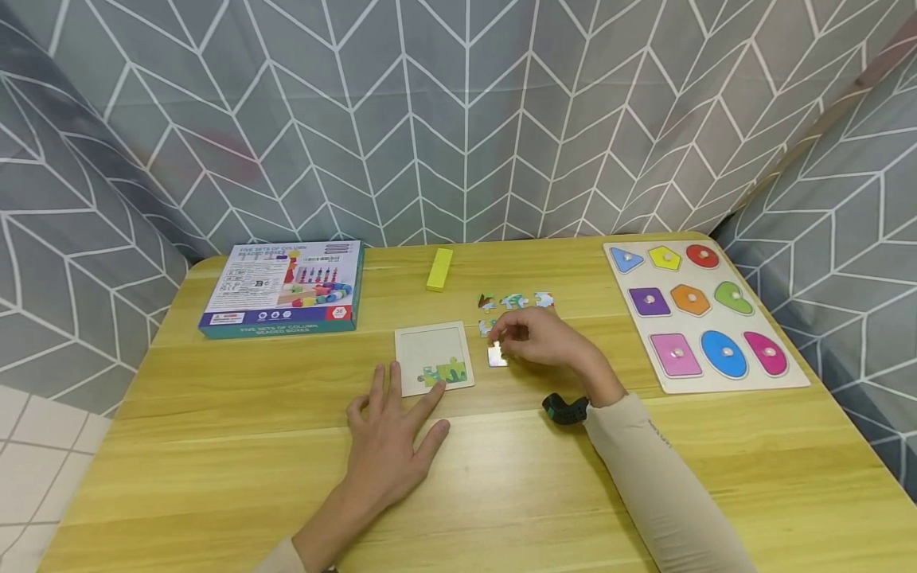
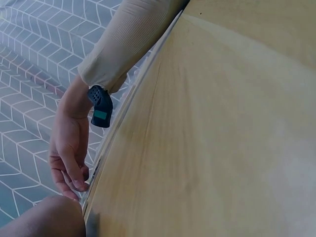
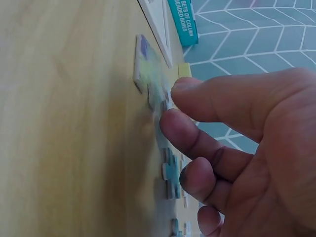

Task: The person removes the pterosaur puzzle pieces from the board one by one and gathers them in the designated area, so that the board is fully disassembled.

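Note:
My left hand (image 1: pixel 387 446) lies spread on the table, its forefinger at the lower edge of a square wooden puzzle tray (image 1: pixel 410 350). Joined green puzzle pieces (image 1: pixel 450 372) fill the tray's lower right. Just right of the tray, the thumb and bent forefinger of my right hand (image 1: pixel 540 338) pinch a puzzle piece (image 1: pixel 497 356) that shines with glare. In the right wrist view that piece (image 3: pixel 147 66) is blurred and partly hidden by the fingertips. Several loose pieces (image 1: pixel 514 301) lie beyond the hand. The left wrist view shows the right hand (image 2: pixel 69 148) across the table edge.
A boxed beaded toy (image 1: pixel 286 290) sits at the back left. A yellow block (image 1: pixel 439 269) lies at the back middle. On the right is a shape board (image 1: pixel 709 318) with knobbed colored pieces. A grey patterned curtain (image 1: pixel 458 119) hangs behind the table.

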### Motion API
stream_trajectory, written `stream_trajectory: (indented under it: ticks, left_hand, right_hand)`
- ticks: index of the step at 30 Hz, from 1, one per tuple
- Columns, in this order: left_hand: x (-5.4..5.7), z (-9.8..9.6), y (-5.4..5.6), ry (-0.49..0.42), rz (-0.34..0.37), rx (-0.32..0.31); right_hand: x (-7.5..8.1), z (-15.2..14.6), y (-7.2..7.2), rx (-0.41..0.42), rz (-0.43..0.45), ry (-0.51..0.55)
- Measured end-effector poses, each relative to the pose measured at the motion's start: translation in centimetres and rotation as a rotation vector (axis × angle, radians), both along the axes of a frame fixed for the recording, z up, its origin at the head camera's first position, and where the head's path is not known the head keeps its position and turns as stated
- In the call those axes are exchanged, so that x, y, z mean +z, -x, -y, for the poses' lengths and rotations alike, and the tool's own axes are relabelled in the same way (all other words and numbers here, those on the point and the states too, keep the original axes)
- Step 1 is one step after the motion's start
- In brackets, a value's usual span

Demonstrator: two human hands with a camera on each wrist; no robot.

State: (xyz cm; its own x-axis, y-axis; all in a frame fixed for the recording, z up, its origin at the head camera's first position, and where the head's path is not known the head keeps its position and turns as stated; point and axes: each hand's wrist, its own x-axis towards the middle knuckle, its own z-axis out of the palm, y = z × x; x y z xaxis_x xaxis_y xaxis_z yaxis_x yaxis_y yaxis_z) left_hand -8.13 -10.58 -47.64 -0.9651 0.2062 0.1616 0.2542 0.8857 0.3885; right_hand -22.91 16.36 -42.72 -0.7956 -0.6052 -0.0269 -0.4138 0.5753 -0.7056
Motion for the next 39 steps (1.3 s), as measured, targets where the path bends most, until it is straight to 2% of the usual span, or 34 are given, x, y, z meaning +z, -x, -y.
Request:
stream_trajectory:
  ticks: [11,19,26,33,39]
  left_hand:
    - [-0.1,0.1,-0.1,-0.004,-0.003,0.002]
    - [-0.2,0.0,-0.1,0.003,-0.018,-0.004]
    - [-0.3,0.0,-0.1,-0.004,-0.037,-0.005]
    - [-0.2,0.1,0.0,-0.003,-0.001,-0.015]
    - [-0.1,0.1,-0.1,0.003,0.0,-0.024]
  right_hand:
    - [0.2,0.2,-0.3,0.055,-0.047,-0.076]
    - [0.3,0.8,-0.7,0.056,-0.08,-0.098]
    - [0.3,0.9,-0.6,0.042,-0.089,-0.043]
    - [0.2,2.2,-0.9,0.064,-0.161,0.038]
    - [-0.5,4.2,-1.9,0.083,-0.235,0.01]
